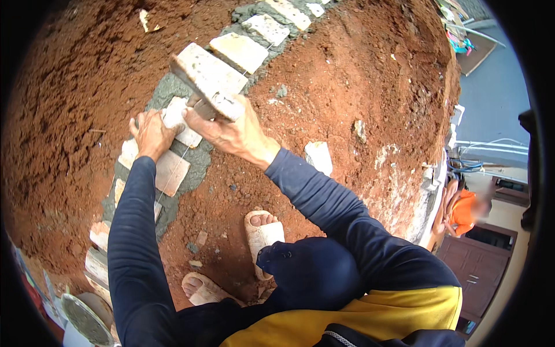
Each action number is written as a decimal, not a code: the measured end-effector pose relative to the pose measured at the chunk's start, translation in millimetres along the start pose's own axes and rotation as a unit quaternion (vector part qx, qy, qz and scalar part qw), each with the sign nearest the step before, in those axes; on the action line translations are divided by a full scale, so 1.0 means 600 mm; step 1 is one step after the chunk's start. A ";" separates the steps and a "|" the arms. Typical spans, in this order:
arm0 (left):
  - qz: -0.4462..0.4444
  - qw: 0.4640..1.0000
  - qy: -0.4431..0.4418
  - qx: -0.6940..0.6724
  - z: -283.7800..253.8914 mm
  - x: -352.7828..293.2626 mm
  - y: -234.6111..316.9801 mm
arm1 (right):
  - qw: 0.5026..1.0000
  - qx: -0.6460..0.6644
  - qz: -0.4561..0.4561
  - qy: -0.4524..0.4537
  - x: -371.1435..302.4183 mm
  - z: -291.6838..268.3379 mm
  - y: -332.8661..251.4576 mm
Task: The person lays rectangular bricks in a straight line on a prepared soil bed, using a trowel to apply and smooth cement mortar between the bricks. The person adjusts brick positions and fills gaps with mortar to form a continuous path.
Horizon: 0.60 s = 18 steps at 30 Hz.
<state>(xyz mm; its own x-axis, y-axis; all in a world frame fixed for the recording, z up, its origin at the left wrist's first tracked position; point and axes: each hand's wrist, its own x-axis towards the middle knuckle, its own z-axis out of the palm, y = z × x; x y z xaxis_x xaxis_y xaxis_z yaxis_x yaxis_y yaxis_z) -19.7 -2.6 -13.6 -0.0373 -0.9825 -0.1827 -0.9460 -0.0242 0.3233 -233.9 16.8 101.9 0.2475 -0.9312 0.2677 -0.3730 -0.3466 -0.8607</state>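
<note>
A curving row of pale bricks runs over wet grey mortar [198,163]. My left hand [155,133] is closed about a pale brick [175,113] in that row, with its fingers bent down on the near side. Just to the right, my right hand [240,136] grips a flat, pale block [209,72] from below. This block has a brown side and is held tilted above the row; a short piece under it is partly hidden by my fingers. Whether it is a brick or a tool, I cannot tell. A thin string [180,161] stretches along the bricks.
Loose red soil [75,104] lies on both sides of the row. A loose pale brick [318,158] rests beyond my right forearm. My sandalled feet [263,237] stand close by. A round bucket [87,318] is at lower left; a person in orange [462,213] is far right.
</note>
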 end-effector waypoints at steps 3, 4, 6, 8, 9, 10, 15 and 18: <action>-0.011 0.999 -0.042 0.016 -0.007 0.004 0.011 | 0.995 -0.037 -0.081 0.049 0.017 -0.006 -0.011; -0.026 0.998 -0.047 0.030 -0.011 0.001 0.012 | 0.997 -0.024 -0.065 0.037 0.019 -0.013 -0.016; -0.041 0.998 -0.044 0.009 -0.021 -0.012 0.011 | 0.995 -0.024 -0.068 0.065 0.011 -0.037 -0.028; -0.002 1.000 -0.024 0.019 -0.035 -0.037 -0.004 | 0.996 -0.046 -0.050 0.064 -0.020 -0.081 -0.033; 0.047 0.998 0.037 0.011 -0.045 -0.056 -0.019 | 0.992 -0.111 -0.017 0.051 -0.045 -0.107 -0.032; 0.059 0.996 0.060 0.018 -0.059 -0.082 -0.041 | 0.988 -0.139 0.042 0.043 -0.078 -0.134 -0.028; 0.076 0.989 0.126 0.000 -0.154 -0.233 -0.169 | 0.913 -0.311 0.254 0.070 -0.299 -0.189 0.045; -0.004 0.983 0.175 -0.049 -0.188 -0.348 -0.214 | 0.863 -0.358 0.356 0.027 -0.431 -0.155 0.094</action>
<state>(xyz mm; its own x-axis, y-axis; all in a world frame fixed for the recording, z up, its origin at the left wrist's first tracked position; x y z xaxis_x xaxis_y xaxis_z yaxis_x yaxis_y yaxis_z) 145.7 184.9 87.8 0.0994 -0.9853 0.1390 -0.9097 -0.0334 0.4140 -402.1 227.5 24.7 -0.3069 -0.9341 -0.1824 -0.8753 0.3523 -0.3314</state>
